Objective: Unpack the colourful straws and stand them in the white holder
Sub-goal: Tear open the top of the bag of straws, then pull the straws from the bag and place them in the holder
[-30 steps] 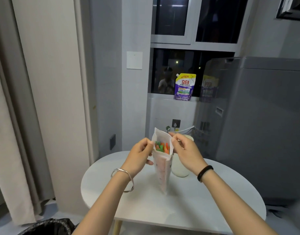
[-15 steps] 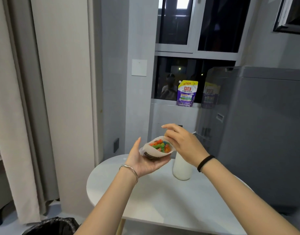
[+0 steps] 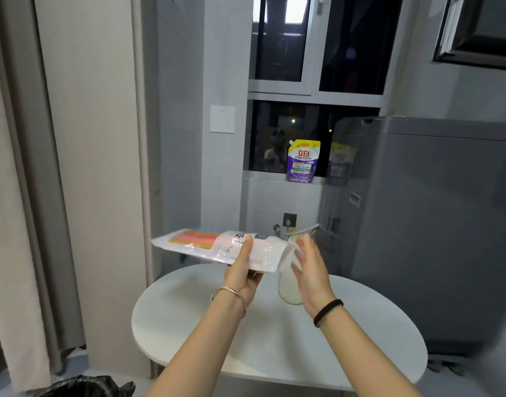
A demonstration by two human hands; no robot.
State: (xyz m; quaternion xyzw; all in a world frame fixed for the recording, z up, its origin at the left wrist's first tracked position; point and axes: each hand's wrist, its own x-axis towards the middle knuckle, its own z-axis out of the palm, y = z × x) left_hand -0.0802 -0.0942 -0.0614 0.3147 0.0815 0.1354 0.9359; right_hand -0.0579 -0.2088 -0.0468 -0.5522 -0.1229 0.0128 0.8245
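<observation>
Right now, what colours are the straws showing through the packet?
Orange, pink and some blue straws, seen through the white packet; head view.

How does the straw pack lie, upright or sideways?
Sideways: the left hand holds the pack roughly level above the table, straws showing at its left end.

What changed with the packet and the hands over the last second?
The packet went from upright on the table, both hands pinching its mouth, to lifted and turned sideways. The left hand alone grips it now; the right hand let go and is open at its mouth. The straws remain inside; the holder has not moved.
</observation>
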